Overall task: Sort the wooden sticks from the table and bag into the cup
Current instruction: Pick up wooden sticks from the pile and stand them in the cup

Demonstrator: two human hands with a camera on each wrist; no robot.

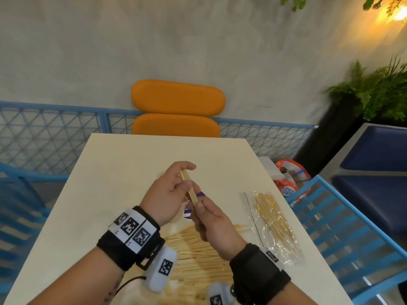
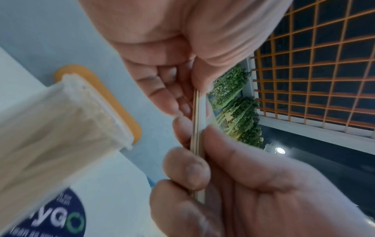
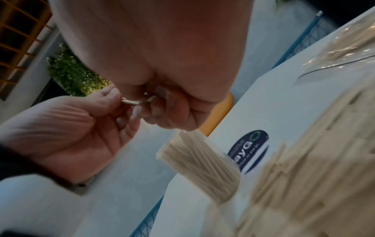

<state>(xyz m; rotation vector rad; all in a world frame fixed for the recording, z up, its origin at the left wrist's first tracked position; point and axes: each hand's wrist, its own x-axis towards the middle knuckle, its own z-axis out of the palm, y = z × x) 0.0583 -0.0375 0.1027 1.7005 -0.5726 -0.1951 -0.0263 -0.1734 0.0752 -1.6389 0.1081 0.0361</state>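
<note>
Both hands hold a thin bundle of wooden sticks (image 1: 189,188) in the air above the table (image 1: 114,172). My left hand (image 1: 169,190) pinches its upper part between thumb and fingers. My right hand (image 1: 211,219) grips the lower end. The left wrist view shows the bundle (image 2: 196,128) between the fingertips of both hands. A clear cup (image 2: 61,120) packed with sticks stands below the hands, also in the right wrist view (image 3: 198,165); in the head view the hands mostly hide it. A loose pile of sticks (image 1: 198,256) lies under my wrists. A clear bag of sticks (image 1: 273,219) lies to the right.
A round dark blue sticker (image 3: 249,150) sits beside the cup. An orange chair (image 1: 178,106) stands past the table's far edge. A blue chair (image 1: 343,227) with a red and white bag (image 1: 290,179) is at the right. A blue mesh fence (image 1: 55,137) runs behind.
</note>
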